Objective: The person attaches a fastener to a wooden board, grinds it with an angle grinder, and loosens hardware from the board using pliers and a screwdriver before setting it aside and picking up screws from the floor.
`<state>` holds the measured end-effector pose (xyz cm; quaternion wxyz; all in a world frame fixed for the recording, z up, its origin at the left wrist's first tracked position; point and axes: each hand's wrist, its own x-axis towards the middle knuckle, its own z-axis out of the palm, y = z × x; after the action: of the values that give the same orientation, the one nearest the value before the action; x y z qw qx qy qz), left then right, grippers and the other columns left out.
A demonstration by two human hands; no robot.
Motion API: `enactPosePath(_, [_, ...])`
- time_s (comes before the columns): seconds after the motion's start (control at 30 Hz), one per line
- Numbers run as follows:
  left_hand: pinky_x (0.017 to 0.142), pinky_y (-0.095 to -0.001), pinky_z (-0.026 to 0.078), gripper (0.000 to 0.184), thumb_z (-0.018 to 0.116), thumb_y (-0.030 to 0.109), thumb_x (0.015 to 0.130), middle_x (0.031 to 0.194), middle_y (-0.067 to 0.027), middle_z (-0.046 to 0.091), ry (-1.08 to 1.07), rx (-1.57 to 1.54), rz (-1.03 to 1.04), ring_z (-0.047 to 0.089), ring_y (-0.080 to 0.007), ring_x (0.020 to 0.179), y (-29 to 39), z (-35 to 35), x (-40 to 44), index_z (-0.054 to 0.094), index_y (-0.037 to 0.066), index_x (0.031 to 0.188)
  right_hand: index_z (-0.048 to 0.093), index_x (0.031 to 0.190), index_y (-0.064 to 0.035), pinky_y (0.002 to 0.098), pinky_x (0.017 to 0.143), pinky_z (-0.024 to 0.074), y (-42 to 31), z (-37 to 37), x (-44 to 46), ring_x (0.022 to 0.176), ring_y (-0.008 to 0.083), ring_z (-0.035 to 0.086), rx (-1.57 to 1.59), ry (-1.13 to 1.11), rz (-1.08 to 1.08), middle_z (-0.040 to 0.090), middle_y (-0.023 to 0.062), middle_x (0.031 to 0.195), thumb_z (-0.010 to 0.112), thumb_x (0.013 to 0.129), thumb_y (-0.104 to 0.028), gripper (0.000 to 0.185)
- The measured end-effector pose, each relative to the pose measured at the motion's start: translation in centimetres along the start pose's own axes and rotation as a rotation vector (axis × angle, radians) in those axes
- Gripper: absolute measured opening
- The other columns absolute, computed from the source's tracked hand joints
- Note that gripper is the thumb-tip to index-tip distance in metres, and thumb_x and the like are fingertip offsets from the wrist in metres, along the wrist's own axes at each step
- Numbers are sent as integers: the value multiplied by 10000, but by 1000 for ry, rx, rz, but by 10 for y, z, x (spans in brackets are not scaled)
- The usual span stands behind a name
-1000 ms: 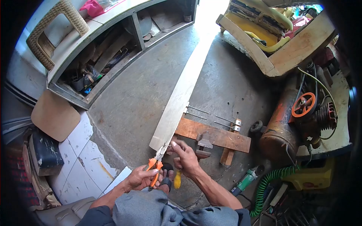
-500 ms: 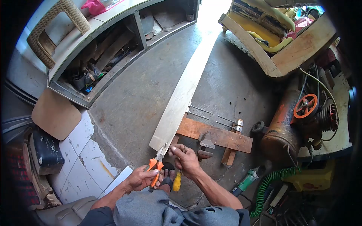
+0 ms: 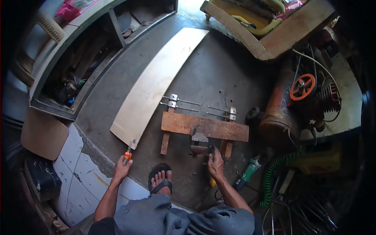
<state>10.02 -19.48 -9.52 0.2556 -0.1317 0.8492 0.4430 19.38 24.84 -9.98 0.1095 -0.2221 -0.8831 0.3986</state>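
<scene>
My left hand [image 3: 123,167] is closed around orange-handled pliers [image 3: 127,157]. Their jaws are at the near corner of a long, pale, slightly curved board [image 3: 156,84], by a small metal piece [image 3: 134,141]. My right hand [image 3: 215,164] has its fingers closed, and a yellow-handled screwdriver [image 3: 212,182] hangs from beneath it, its shaft hidden. The right fingertips are close to the end of a metal vise [image 3: 199,137]; whether they touch it I cannot tell. Behind the vise lies a brown wooden bar [image 3: 180,122] with rods and metal brackets [image 3: 172,101].
An orange air compressor [image 3: 274,113] stands at right, near a green angle grinder [image 3: 250,169] and a coiled green hose [image 3: 268,188]. An open cabinet [image 3: 74,94] is at upper left. A wooden frame [image 3: 270,43] stands at the back. My sandalled foot [image 3: 160,180] is between my hands.
My hands have moved apart: the left with the pliers to the left, the right with the screwdriver to the right, beside the vise. The board has swung left, away from the wooden bar.
</scene>
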Motion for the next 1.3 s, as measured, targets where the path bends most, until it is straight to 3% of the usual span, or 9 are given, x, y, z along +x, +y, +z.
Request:
enactPosePath(0.2, [707,-307,530,303,654,192,968,864,-28,635,-65,-290,-31,632,-132,789,10,3,-11,589,50,1227,535,1290,20,510,905,504,6,-53,-38,1114,473,599,-189,-248,423,613,280,1223,591,959,-235,421])
enactPosePath(0.3, [888,-327,545,396,624,135,972,1143,-90,642,-159,-563,1,648,-163,971,40,-5,-30,549,9,1339,545,1257,4,510,885,520,-18,-68,-43,1031,456,636,-424,-191,264,620,259,1138,652,940,-267,432])
enactPosePath(0.43, [877,-330,537,404,626,114,960,1169,-96,643,-192,-770,-85,652,-177,1001,63,-8,-36,544,11,1343,556,1239,-13,498,728,573,-14,-49,-16,859,408,691,-376,-191,-117,630,196,1112,655,946,-234,381])
enactPosePath(0.6, [904,-395,506,479,716,162,859,1131,-134,677,-10,201,-182,655,-255,1053,78,-5,-34,597,29,1304,707,1106,-87,430,632,596,-5,12,62,817,297,742,-844,-416,-41,714,120,1040,638,925,-197,223])
enactPosePath(0.8, [923,-447,502,459,725,202,846,1128,-232,693,-17,402,-173,671,-384,1080,35,-4,-35,617,34,1259,773,829,-135,423,615,592,54,35,82,806,264,759,-811,-431,-40,769,98,905,602,924,-205,207])
enactPosePath(0.9, [916,-496,503,398,733,173,844,1103,-252,681,-32,454,-160,653,-440,1083,23,10,-48,612,24,1193,743,931,-57,441,639,593,10,0,71,775,314,741,-863,-549,-253,726,194,924,583,928,-214,224])
enactPosePath(1.07, [960,-520,430,353,716,90,820,1105,-259,549,86,602,88,537,-462,1103,-27,40,-67,550,-58,1095,696,921,-22,454,775,565,-83,-114,100,855,381,698,-179,-372,-138,699,182,893,686,820,-172,181])
enactPosePath(1.17, [972,-523,403,368,698,98,822,1127,-246,490,110,601,71,499,-452,1104,-26,49,-62,526,-69,1101,694,946,-20,477,781,541,-78,-117,183,860,402,671,-270,-57,-218,687,184,914,675,840,-143,163])
enactPosePath(1.3, [965,-521,410,377,693,132,830,1111,-250,488,114,584,69,503,-452,1093,-34,43,-45,513,-66,1096,703,1014,-27,461,809,538,-15,-84,282,918,396,684,-482,-82,-168,706,198,990,675,880,-208,226])
